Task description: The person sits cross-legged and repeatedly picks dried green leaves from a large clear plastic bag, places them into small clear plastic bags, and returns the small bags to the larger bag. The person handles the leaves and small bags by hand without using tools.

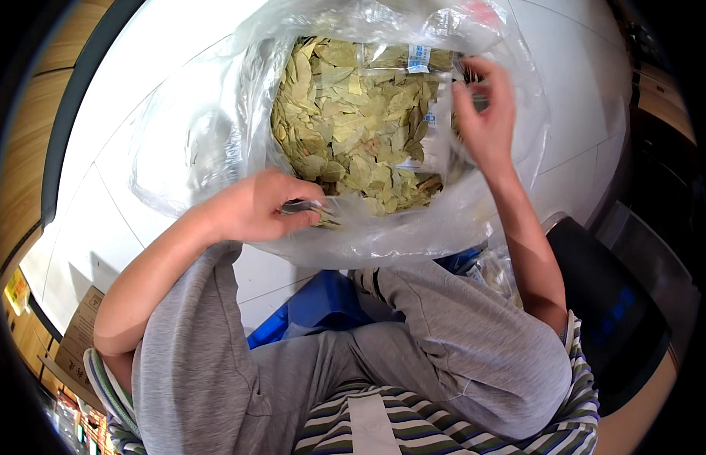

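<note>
A big clear plastic bag (254,98) stands wide-mouthed in front of me, full of dried greenish-brown bay leaves (353,114). My left hand (265,205) is at its near left rim, thumb and fingers closed on clear plastic with some leaves showing at the fingertips. Whether that plastic is the big bag's rim or a small bag, I cannot tell. My right hand (489,114), smeared by motion, is at the bag's right inner side with its fingers curled. Beside it, flat clear packets with white and blue labels (419,59) lie on the leaves.
White floor tiles (110,182) surround the bag. Between my grey-trousered legs lies a blue plastic thing (322,303). To the right stands a dark rounded object (603,303). A cardboard piece (80,349) and wooden cabinets (34,106) are at the left.
</note>
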